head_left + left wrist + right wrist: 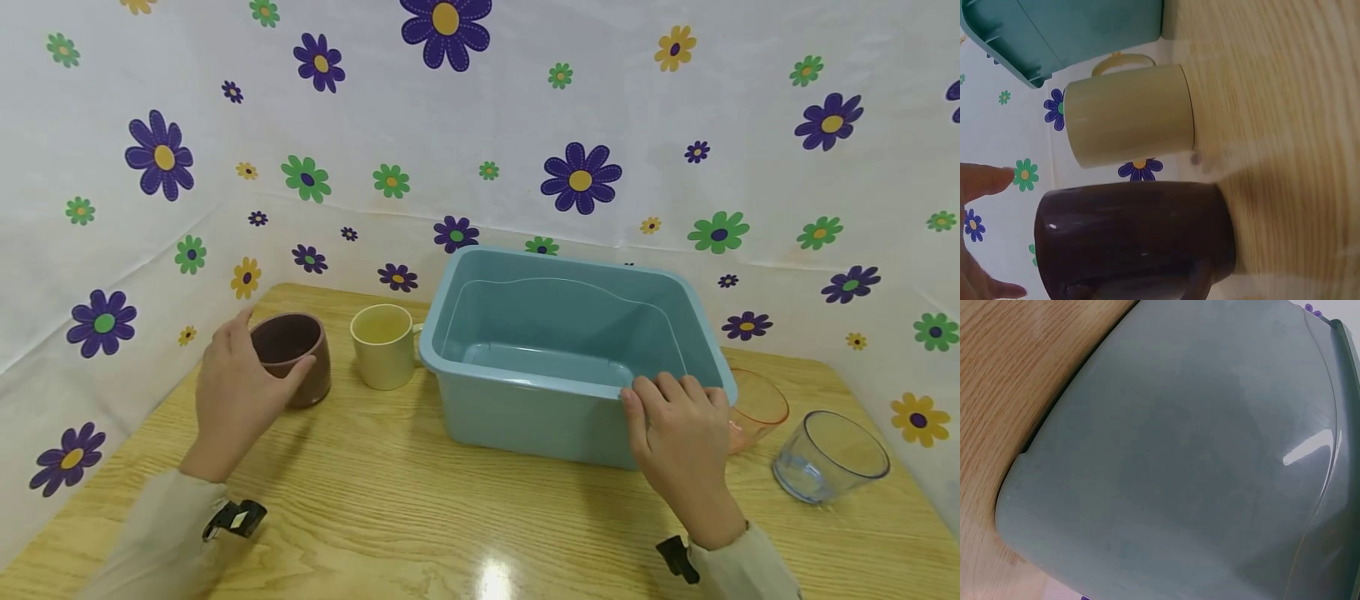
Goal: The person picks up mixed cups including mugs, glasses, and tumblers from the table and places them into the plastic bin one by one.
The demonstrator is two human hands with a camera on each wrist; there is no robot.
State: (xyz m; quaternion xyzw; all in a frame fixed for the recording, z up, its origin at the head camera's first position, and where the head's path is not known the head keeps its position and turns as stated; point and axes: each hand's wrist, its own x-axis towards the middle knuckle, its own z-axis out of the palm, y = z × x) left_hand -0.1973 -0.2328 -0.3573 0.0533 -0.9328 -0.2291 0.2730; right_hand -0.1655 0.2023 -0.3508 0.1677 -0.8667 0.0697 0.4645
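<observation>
In the head view a dark brown mug (311, 375) stands upright at the left of the table. Spread around its left side and rim is my left hand (240, 392), thumb near the front edge. The left wrist view shows straight fingertips (988, 181) a little apart from the brown mug (1135, 240). Next to it stands a pale yellow mug (386, 358), handle toward the blue-green plastic basin (532, 417). My right hand (678, 433) grips the basin's front rim near its right corner, fingers curled over the edge. The basin's wall (1179, 444) fills most of the right wrist view.
Partly behind the basin's right end is an orange-tinted clear glass (761, 408). A bluish clear glass (832, 462) stands farther right. All stand on a wooden table (450, 517), with a white flower-print cloth (510, 117) hanging behind and at the sides.
</observation>
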